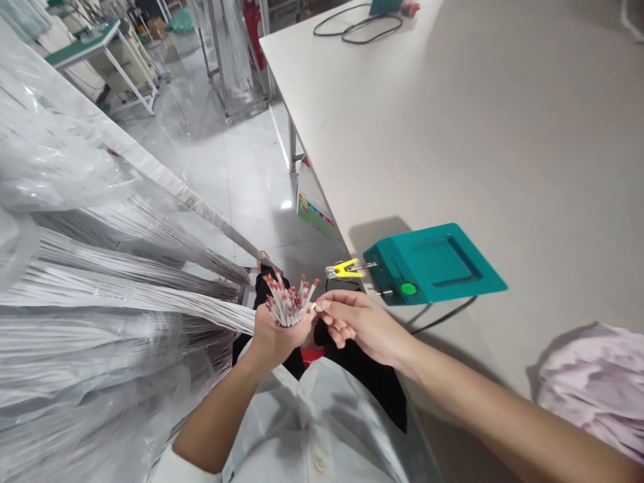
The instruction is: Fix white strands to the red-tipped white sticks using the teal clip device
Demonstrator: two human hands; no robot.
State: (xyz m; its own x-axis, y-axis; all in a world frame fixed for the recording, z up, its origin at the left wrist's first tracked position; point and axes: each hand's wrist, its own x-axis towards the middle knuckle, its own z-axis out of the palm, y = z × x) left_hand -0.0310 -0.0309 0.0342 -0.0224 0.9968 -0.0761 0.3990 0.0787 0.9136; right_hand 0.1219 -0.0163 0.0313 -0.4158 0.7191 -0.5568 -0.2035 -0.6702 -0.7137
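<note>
One left hand (279,337) clenched one bundle of thin white, red-tipped strands (288,305) beside one pale table (477,134) | one right hand (355,318) pinched one strand (315,304) | one teal box (437,265) sat nearby | bundled strands overlapped, uncountable

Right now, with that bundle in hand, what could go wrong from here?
The left grip wraps many thin, red-tipped strands; if it loosened, some might slip out. The right grip holds a single strand only by the fingertips, so it could be dropped. The yellow clip juts out by the teal box, close above the right grip, and might get knocked.
</note>
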